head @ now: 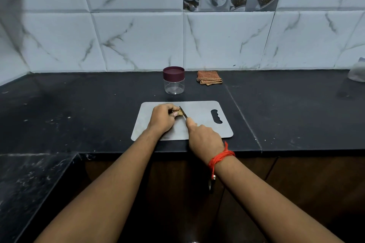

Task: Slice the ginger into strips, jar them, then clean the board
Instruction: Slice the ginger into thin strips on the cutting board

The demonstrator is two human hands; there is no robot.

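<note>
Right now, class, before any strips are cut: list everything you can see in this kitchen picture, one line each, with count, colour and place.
cutting board: one, grey, on the counter near its front edge
ginger: one piece, tan, on the board's left half
knife: one, dark blade, against the ginger
jar: one, clear with a maroon lid on, behind the board
cloth: one, orange checked, folded, right of the jar by the wall
counter: one, black
wall tiles: many, white marbled, behind the counter
clear object: one, far right edge, cannot identify
red thread: one, on the right wrist
left hand: holds the ginger
right hand: grips the knife
</note>
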